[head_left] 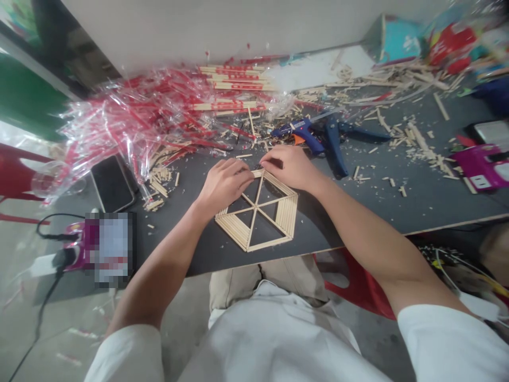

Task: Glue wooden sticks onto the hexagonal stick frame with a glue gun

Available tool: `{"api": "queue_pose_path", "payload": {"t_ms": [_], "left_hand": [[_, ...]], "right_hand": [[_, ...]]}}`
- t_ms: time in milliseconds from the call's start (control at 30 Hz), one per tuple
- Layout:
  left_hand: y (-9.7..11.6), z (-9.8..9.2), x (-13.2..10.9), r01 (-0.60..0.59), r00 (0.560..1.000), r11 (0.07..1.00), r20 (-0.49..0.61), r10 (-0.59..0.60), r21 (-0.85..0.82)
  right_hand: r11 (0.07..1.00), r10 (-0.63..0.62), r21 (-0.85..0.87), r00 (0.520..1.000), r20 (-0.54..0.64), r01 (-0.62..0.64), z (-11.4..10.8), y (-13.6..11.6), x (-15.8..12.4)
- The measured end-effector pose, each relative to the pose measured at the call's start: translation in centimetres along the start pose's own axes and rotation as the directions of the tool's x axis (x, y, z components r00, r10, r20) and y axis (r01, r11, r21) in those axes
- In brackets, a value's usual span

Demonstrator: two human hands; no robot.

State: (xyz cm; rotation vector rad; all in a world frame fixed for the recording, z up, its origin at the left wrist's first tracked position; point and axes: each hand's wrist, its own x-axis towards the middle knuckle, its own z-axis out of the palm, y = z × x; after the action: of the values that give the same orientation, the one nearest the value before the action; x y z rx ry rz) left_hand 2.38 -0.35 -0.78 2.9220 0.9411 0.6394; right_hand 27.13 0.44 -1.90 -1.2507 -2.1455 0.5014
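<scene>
Dark worktop (421,196) carries plastic wrappers (119,114) toward its far left corner, a hexagonal stick frame (255,206) near its front edge. Left hand (226,183) and right hand (288,165) curl at the frame's far side; I cannot tell if gripping.

We reach forward with both arms, our bare left forearm (170,260) and right forearm (360,228) slanting inward so that the hands nearly meet. Our left hand (225,183) is turned back upward, its fingers (240,168) curved toward the right. Our right hand (292,167) angles leftward, its fingers (271,154) bent, their tips near the left ones.
</scene>
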Motion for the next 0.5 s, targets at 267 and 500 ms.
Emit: {"api": "queue_pose_path", "payload": {"t_ms": [267, 500], "left_hand": [[-0.12, 0.3, -0.12, 0.003, 1.0, 1.0, -0.008, -0.003, 0.015], [-0.16, 0.35, -0.14, -0.016, 0.999, 1.0, -0.028, 0.016, 0.017]], "right_hand": [[0.999, -0.026, 0.021, 1.0, -0.005, 0.026, -0.02, -0.26, -0.07], [0.993, -0.067, 0.104, 0.996, 0.06, 0.061, -0.37, -0.56, -0.24]]}}
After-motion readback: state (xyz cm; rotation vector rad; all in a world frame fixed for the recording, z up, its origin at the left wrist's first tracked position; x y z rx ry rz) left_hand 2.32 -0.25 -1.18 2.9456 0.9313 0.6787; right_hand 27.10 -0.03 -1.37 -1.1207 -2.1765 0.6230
